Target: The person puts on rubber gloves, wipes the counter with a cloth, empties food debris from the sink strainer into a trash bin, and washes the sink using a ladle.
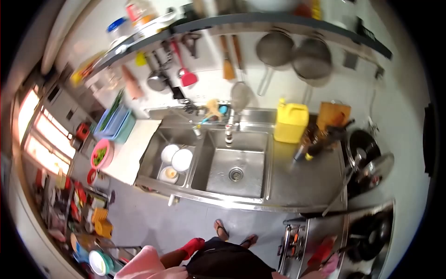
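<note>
My left hand [193, 246] looks covered in something red. It hangs in front of my dark clothing, its fingers not distinct, with nothing visible in it. At the lower right, my right hand [321, 253], also in red, is over the metal stove surface beside a pink item [330, 266] and a dark, thin handle. Blur hides whether its fingers grip either one. A black wok [376, 232] sits just right of that hand. Ahead is a steel double sink [223, 186]; white bowls [181, 160] lie in its left basin, and the right basin holds only a drain.
A yellow jug [291, 122] and a knife holder with a cutting board [332, 115] stand right of the sink. Strainers [275, 49] and ladles hang below a shelf [251, 18]. Left are a blue basket [116, 122], a pink bowl of greens [102, 153] and a crowded rack.
</note>
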### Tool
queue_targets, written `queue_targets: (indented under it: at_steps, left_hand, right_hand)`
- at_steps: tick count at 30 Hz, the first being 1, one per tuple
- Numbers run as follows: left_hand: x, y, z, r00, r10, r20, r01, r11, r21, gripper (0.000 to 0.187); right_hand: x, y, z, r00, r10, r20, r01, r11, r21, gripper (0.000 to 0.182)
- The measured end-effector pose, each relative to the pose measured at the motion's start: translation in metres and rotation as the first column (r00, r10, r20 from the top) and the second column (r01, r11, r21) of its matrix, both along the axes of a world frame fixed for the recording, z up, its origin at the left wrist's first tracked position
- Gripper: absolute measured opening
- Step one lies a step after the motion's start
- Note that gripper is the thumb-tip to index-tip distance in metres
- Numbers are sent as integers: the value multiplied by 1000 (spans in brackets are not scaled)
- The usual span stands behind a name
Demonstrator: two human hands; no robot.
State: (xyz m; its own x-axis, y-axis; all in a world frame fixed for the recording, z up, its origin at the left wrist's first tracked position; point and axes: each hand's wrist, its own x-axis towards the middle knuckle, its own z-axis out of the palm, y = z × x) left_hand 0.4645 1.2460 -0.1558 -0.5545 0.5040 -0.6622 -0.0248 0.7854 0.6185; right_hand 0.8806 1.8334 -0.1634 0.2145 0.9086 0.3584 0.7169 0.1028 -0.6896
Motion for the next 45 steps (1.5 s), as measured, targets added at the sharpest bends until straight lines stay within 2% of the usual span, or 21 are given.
queue_targets:
  at_steps: [1, 4, 5, 7, 10, 12, 13, 14, 16, 19, 20, 21, 27, 28, 29, 32, 35, 38, 41, 44, 45]
  left_hand:
    - [-6, 6, -17, 992, -42, -118, 31, 995, -97, 28]
    - [-22, 17, -15, 983, -165, -74, 146, 966, -215, 29]
    - [-29, -1, -45, 845, -447, -294, 445, 892, -78, 27]
    - [-40, -1, -34, 918, -281, -279, 301, 953, 30, 22]
    - [-65, -9, -60, 601, -569, -561, 633, 768, -100, 19]
    - [-72, -8, -45, 917, -258, -304, 314, 937, 151, 21]
    - [-74, -13, -43, 986, -49, -161, 96, 950, 299, 26]
    - [-75, -11, -45, 994, 106, 6, -103, 954, 281, 30]
    - [-87, -11, -48, 861, 401, 313, -462, 874, 149, 37]
    - [-108, -33, -20, 969, 239, 70, -245, 963, 110, 45]
    - [-107, -40, 0, 852, 461, 250, -486, 873, 46, 46]
    - [-102, -65, -34, 946, 323, -10, -314, 927, 206, 44]
    - [-104, -131, -40, 444, 798, 407, -890, 445, 98, 25]
    - [-114, -137, -64, 412, 853, 320, -909, 406, 91, 25]
    - [-131, -150, -109, 623, 768, 147, -782, 616, 96, 22]
    - [-184, -159, -131, 468, 881, -72, -854, 471, 220, 39]
    - [-257, -141, -15, 306, 951, -40, -899, 302, 316, 50]
    - [-328, -122, -24, 111, 991, -73, -863, 132, 488, 58]
    - [-393, -104, 19, -50, 983, 177, -908, -119, 402, 62]
    - [-443, -82, 39, -278, 955, 106, -897, -298, 327, 63]
    - [-454, -77, 42, -327, 944, 38, -907, -325, 268, 62]
  right_hand:
    - [-10, -7, 0, 999, -29, 26, 29, 999, 27, 19]
    - [-41, -38, 2, 998, -53, 44, 52, 998, 28, 21]
    - [-54, -46, 2, 999, -38, 28, 37, 999, 17, 22]
    - [-78, -59, 5, 1000, 20, -10, -20, 1000, -16, 24]
    - [-121, -65, -1, 977, 179, -116, -188, 980, -66, 26]
    - [-148, -49, -31, 890, 363, -277, -396, 916, -71, 28]
    - [-186, -61, 8, 940, 342, -7, -342, 937, -77, 34]
    - [-224, -82, 39, 909, 343, -239, -376, 920, -108, 35]
    - [-281, -93, 55, 851, 423, -311, -494, 845, -203, 33]
    - [-359, -115, 64, 755, 591, -282, -649, 734, -200, 27]
    - [-384, -124, 71, 716, 650, -254, -696, 691, -194, 24]
    - [-408, -134, 78, 664, 695, -276, -746, 643, -174, 21]
    - [-518, -187, 115, 458, 782, -422, -879, 327, -348, 13]
    - [-531, -196, 125, 461, 781, -421, -864, 287, -413, 13]
    - [-542, -206, 134, 467, 779, -418, -843, 249, -477, 14]
    - [-577, -217, 144, 430, 826, -363, -822, 192, -537, 14]
    - [-620, -228, 135, 339, 761, -553, -891, 72, -448, 16]
    - [-670, -248, 143, 258, 816, -518, -870, -37, -491, 22]
    - [-722, -273, 142, 120, 852, -509, -836, -189, -515, 27]
    - [-775, -306, 131, -17, 926, -378, -728, -270, -630, 32]
    - [-790, -321, 123, -36, 881, -472, -732, -345, -587, 34]
